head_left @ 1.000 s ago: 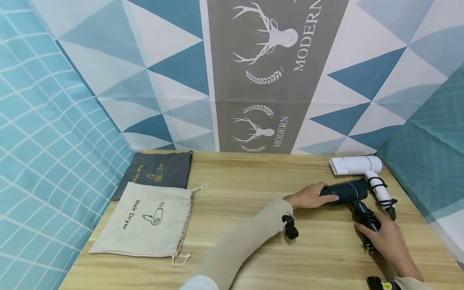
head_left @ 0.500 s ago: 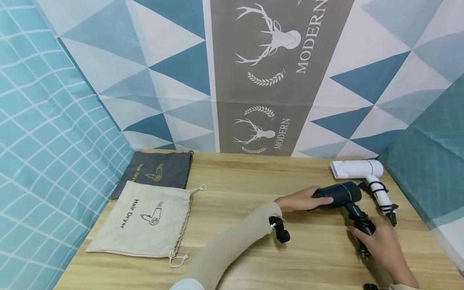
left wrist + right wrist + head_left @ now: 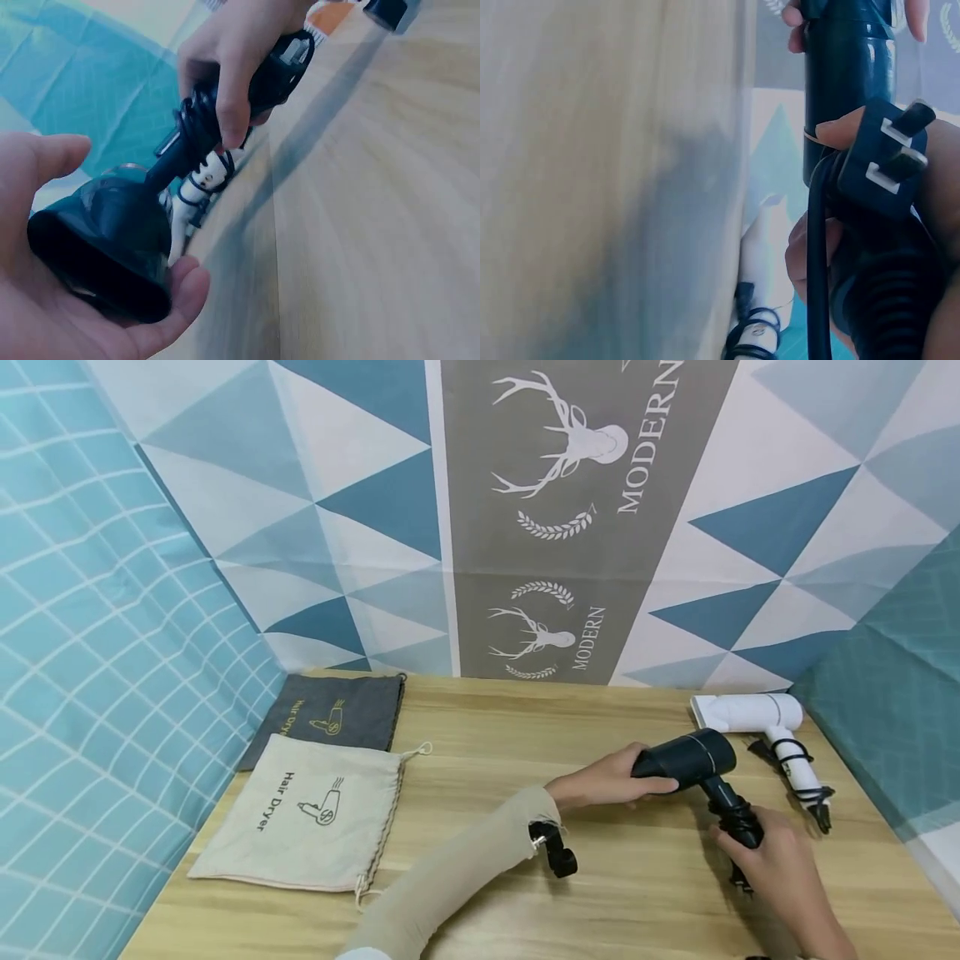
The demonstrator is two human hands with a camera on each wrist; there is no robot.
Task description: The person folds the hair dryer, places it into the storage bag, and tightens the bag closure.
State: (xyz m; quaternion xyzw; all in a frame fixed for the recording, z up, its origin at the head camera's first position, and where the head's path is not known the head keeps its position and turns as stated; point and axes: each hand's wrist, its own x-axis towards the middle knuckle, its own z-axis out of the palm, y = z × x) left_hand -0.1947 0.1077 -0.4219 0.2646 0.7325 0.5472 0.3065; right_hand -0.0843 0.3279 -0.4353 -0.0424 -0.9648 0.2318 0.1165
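A black hair dryer (image 3: pixel 688 758) is held between both hands over the wooden table, its shadow below. My right hand (image 3: pixel 787 864) grips the handle, which has the dark cord (image 3: pixel 737 822) wound around it. In the right wrist view the two-pin plug (image 3: pixel 877 161) lies beside that hand's fingers. My left hand (image 3: pixel 600 781) holds the nozzle end; the left wrist view shows the nozzle (image 3: pixel 105 240) cradled between thumb and fingers. Behind, at the right, lies a white hair dryer (image 3: pixel 750 713) with its cord tied around the handle.
On the table's left lies a cream drawstring bag (image 3: pixel 315 818) printed "Hair Dryer", overlapping a dark grey bag (image 3: pixel 367 710) behind it. A patterned backdrop (image 3: pixel 525 543) rises at the back, with a blue checked sheet (image 3: pixel 112 677) at the left.
Both hands have lifted the black hair dryer and moved it left and away from the white one. The bags and the white hair dryer lie as before.
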